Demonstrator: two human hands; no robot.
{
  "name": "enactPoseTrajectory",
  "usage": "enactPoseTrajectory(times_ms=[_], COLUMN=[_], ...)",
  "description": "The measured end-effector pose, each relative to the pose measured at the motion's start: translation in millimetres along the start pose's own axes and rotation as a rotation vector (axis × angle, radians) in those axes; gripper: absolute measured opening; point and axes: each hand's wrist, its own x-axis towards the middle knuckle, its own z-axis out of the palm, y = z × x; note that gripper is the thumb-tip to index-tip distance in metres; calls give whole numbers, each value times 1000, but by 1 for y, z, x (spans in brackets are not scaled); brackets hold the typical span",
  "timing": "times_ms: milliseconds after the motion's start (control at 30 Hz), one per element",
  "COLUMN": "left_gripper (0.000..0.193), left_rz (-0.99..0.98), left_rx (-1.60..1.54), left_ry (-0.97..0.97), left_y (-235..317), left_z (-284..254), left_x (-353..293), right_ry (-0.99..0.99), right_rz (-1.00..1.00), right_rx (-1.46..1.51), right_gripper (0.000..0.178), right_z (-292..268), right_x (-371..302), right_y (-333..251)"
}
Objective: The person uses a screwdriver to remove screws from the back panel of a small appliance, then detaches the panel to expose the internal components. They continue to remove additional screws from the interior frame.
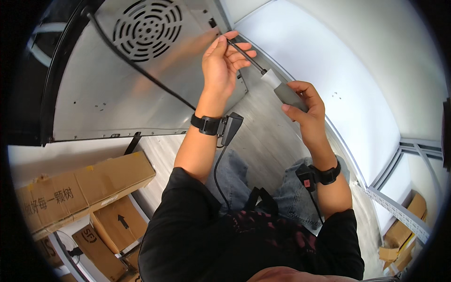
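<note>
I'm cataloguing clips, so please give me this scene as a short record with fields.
Right hand: grips the grey handle of a screwdriver
Left hand: at the far end of the screwdriver's shaft, fingers spread; grip unclear
Upper left: metal panel with round vent; black cable runs across it
Lower left: long cardboard box
Wrists: black strap with small device on each
</note>
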Motion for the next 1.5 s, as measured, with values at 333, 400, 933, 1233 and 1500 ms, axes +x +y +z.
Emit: enactPoseTrajectory(times_ms=[333, 400, 933, 1233, 1500], left_gripper=[20, 19, 10, 10, 12], left_rz=[-312, -353, -135, 263, 176], left_rx=[-199, -123, 872, 1124, 1012], left_ry=[-43, 18, -62, -183, -134], left_y=[-97, -119, -366, -388, -359], left_z=[7, 10, 43, 56, 47], left_x=[17, 22, 25, 11, 13], right_ry=[158, 214, 706, 648, 529], right_rz=[186, 221, 200, 177, 172], right_rx=[-77, -127, -3, 22, 48], right_gripper=[34, 33, 27, 29, 28], right_z=[-54, -62, -158, -154, -132], right_x=[-17, -19, -17, -15, 1], right_y=[13, 22, 6, 5, 11])
